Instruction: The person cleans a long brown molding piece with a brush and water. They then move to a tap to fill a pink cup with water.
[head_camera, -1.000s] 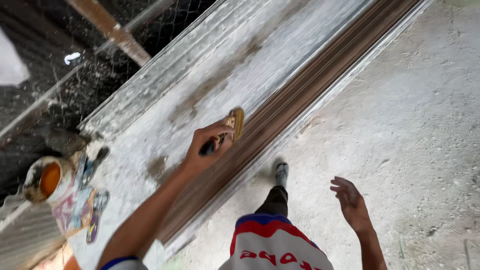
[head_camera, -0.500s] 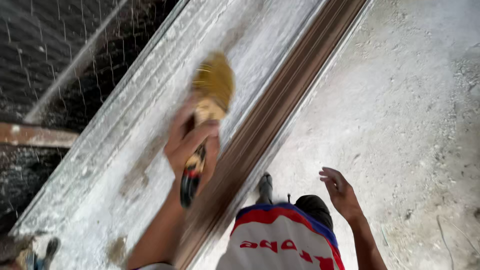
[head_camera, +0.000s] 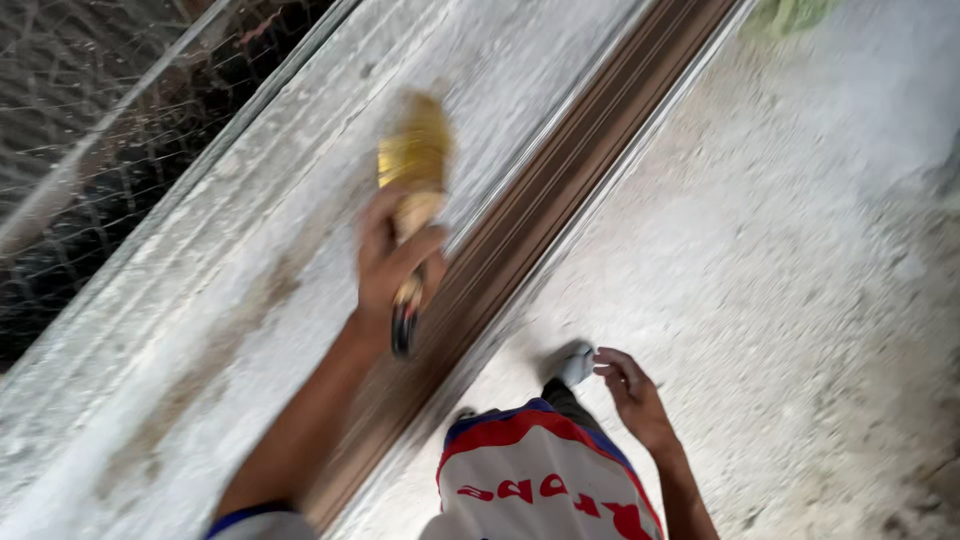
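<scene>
Paintbrush (head_camera: 412, 190), blurred, is gripped by the left hand (head_camera: 395, 262) at upper centre, bristles over the whitewashed panel (head_camera: 200, 320). Right hand (head_camera: 632, 392) is held loosely open and empty, lower right, above the dusty concrete floor (head_camera: 800, 250). Wire mesh (head_camera: 110, 130) fills the upper left. Brush and framing are almost unchanged from half a second earlier.

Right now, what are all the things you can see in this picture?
Paintbrush: one, yellowish bristles with a brass band and a dark handle end, blurred, over the pale slab.
Slab: one, whitish grey and dusty, running slantwise across the left half.
Grooved strip: one, brown, along the slab's right edge.
Wire mesh: one stretch, dark, top left.
Floor: pale grey, dusty, right side.
Green thing: one, top right, too blurred to tell.
Shoe: one, greyish, by the strip.
Shorts: white, red and blue, bottom centre.
Left hand: gripping the paintbrush.
Right hand: empty, fingers loose, above the floor.
</scene>
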